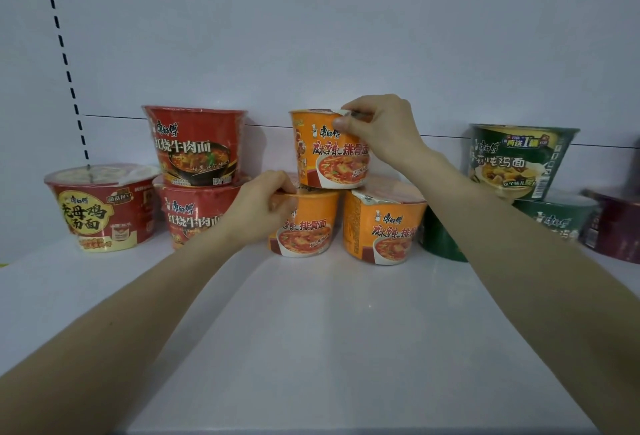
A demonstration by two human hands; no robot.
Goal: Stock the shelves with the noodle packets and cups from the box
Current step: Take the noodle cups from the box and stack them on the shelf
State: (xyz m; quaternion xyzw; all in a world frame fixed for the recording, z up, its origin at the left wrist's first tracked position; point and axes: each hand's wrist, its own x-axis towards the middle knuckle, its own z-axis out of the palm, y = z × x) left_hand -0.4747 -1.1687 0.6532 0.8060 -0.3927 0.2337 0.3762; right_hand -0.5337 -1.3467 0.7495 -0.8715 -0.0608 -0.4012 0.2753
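Three orange noodle cups stand in a small pyramid at the back of the white shelf. My right hand grips the rim of the top orange cup, which sits across the two below it. My left hand holds the upper left rim of the lower left orange cup. The lower right orange cup stands free beside it. The box is out of view.
Two red beef noodle cups are stacked to the left, with a red chicken-soup cup beyond them. Green cups are stacked on the right, another green cup is partly hidden behind my right arm, and a dark purple cup stands at the right edge.
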